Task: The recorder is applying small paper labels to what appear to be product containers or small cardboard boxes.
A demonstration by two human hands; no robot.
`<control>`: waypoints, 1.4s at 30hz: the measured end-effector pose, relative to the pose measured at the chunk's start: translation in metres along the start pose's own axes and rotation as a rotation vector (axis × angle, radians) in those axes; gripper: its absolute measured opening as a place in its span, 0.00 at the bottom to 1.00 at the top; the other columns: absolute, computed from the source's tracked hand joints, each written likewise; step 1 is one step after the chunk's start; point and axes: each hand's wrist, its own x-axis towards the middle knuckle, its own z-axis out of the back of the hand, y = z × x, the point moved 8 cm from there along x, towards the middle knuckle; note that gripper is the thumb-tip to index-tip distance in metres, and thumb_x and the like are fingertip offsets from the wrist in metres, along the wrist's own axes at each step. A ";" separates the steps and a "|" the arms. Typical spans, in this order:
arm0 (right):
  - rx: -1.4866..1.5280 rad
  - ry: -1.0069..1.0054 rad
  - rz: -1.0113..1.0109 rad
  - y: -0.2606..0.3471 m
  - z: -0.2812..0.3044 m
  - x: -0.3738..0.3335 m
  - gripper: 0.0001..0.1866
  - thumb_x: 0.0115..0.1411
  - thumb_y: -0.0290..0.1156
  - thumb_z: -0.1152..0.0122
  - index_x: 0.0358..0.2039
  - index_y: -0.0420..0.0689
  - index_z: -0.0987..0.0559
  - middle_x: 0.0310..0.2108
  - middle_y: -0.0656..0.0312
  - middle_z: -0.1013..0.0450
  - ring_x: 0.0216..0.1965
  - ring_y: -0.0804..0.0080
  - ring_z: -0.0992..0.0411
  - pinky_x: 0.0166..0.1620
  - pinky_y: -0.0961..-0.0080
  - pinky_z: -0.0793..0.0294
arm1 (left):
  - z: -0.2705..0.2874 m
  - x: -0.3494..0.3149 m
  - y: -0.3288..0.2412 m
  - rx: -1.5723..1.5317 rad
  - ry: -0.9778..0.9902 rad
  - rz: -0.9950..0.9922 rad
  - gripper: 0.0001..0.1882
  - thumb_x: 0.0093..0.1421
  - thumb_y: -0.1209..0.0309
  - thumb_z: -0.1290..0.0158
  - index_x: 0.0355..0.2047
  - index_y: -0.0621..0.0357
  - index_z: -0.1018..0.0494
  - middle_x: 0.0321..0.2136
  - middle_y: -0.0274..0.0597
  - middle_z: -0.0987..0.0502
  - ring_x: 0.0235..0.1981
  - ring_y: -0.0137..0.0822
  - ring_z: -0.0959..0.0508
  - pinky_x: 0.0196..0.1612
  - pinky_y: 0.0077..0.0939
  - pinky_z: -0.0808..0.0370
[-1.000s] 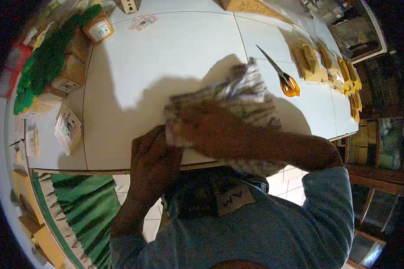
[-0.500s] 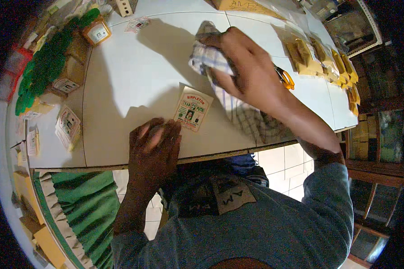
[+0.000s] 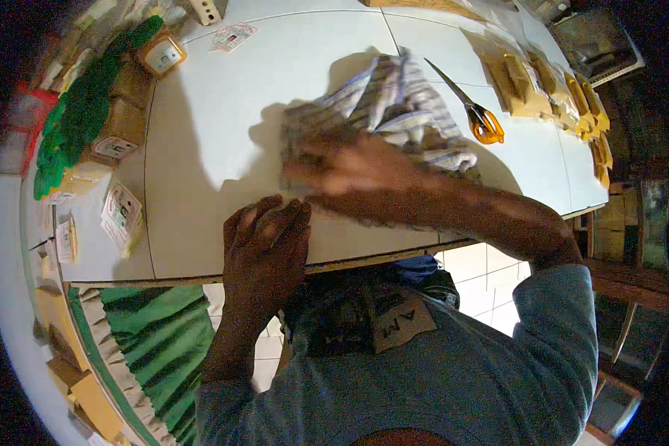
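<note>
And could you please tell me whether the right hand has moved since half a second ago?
Yes: judged against the orange-handled scissors, the right hand has moved left, away from them, and nearer the person's body.

A wide lane over the worktop (image 3: 193,149) runs between the stack of labels (image 3: 121,212) and the left fingers (image 3: 293,221), reaching the far side past the loose labels (image 3: 233,37); the green heap (image 3: 82,123) and tub (image 3: 162,56) hem its left. Striped cloth (image 3: 416,126), the right fingers (image 3: 311,175) and right forearm (image 3: 476,208) block the middle. Rightward, scissors (image 3: 485,123) narrow the passage toward yellow packets (image 3: 524,89), with room below both.
</note>
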 end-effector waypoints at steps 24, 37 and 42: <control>-0.109 0.006 -0.058 0.009 0.006 -0.057 0.24 0.57 0.34 0.39 0.54 0.46 0.27 0.53 0.44 0.32 0.49 0.49 0.27 0.51 0.62 0.23 | -0.005 0.009 0.000 -0.074 0.030 0.016 0.17 0.55 0.72 0.43 0.46 0.52 0.24 0.43 0.42 0.22 0.49 0.45 0.25 0.56 0.42 0.34; -0.125 -0.024 -0.117 -0.015 -0.004 -0.064 0.21 0.54 0.34 0.44 0.49 0.47 0.24 0.53 0.46 0.31 0.55 0.46 0.32 0.56 0.59 0.28 | -0.009 0.029 0.003 -0.224 0.119 -0.091 0.07 0.59 0.71 0.45 0.36 0.58 0.22 0.45 0.39 0.22 0.52 0.44 0.26 0.60 0.44 0.34; -0.079 0.058 -0.323 -0.017 0.006 -0.085 0.23 0.53 0.35 0.37 0.50 0.42 0.26 0.52 0.46 0.30 0.52 0.48 0.29 0.52 0.60 0.24 | -0.028 0.035 0.012 -0.349 0.354 -0.305 0.10 0.60 0.62 0.44 0.34 0.56 0.24 0.44 0.39 0.22 0.48 0.42 0.23 0.57 0.38 0.30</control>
